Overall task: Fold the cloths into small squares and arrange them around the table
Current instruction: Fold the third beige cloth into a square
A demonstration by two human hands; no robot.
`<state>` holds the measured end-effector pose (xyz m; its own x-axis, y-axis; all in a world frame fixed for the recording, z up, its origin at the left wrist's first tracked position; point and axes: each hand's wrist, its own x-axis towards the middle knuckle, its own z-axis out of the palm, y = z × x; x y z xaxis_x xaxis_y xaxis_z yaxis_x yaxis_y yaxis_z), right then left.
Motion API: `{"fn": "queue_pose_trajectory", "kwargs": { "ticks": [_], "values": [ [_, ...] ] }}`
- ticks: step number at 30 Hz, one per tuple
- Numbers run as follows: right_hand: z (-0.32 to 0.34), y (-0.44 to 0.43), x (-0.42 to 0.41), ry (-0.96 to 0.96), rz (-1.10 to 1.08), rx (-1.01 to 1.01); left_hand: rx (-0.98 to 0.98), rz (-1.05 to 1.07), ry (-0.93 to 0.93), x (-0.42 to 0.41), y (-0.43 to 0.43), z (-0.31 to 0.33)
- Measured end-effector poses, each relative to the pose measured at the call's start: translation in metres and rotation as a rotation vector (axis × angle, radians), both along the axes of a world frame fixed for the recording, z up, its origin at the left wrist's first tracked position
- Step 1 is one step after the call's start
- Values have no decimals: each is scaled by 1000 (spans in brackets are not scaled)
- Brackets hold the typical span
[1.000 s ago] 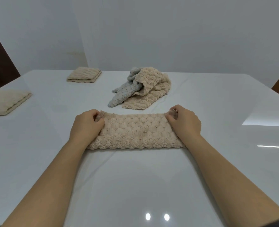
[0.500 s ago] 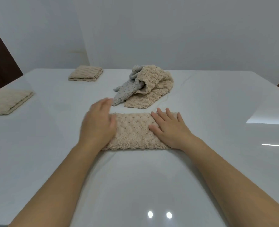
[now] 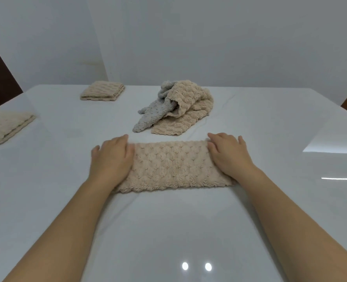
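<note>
**Hands.** Your left hand [image 3: 111, 159] lies palm-down with its fingers straight, pressing the left end of the folded beige cloth [image 3: 172, 165]. Your right hand [image 3: 230, 157] does the same on the right end, fingers extended and slightly spread. Neither hand grips anything. The left hand is a little blurred, so its fingertip contact cannot be read closely.

**Work piece.** The cloth lies as a long band on the white worktop [image 3: 168, 231], directly before you, its long edges running left to right. The near edge looks even.

**Step in hand (judgement).** The lengthwise fold is made and is being pressed flat. The crosswise fold that would make a square is not yet done.

**Next move (judgement).** Take one short end by its corners, carry it over to meet the other end, align the edges and press. The pile looks thick and springy, so expect the layers to creep unless the other end is held down.

**Surroundings.** Beyond the band, a grey cloth [image 3: 154, 115] and a crumpled beige cloth [image 3: 188, 106] lie heaped together, touching — both unfolded. Two cloths are already set out: a far folded square [image 3: 103, 92] toward the back left, and a left folded square [image 3: 5, 126] at the left edge, partly cut off by the frame. Three of the five visible cloths remain to be finished.
</note>
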<state>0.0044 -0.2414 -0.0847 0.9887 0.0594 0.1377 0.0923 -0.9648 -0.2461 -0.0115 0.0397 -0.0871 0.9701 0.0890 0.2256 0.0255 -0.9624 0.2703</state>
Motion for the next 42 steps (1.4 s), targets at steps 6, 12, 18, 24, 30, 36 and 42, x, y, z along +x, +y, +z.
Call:
{"fn": "queue_pose_trajectory", "kwargs": {
  "ticks": [6, 12, 18, 24, 30, 36, 42],
  "values": [
    [3, -10, 4, -1, 56, 41, -133, 33, 30, 13, 13, 0],
    [6, -13, -8, -81, 81, 618, -616, -75, -59, 4, 16, 4],
    [15, -17, -13, 94, 10, 1322, -1105, -44, -124, 1, 18, 11],
    [15, -14, -15, 139, 36, 1563, -1365, -52, -50, 4, 19, 9],
    [15, -14, -14, 135, 26, 1576, -1436, -19, -27, 7, 18, 8],
    [7, -15, -11, -12, -59, 1419, -1410, 49, -80, 9, 19, 3],
    [1, -9, -8, -326, -114, 992, -962, 73, -234, 6, 10, 1]
  ]
}}
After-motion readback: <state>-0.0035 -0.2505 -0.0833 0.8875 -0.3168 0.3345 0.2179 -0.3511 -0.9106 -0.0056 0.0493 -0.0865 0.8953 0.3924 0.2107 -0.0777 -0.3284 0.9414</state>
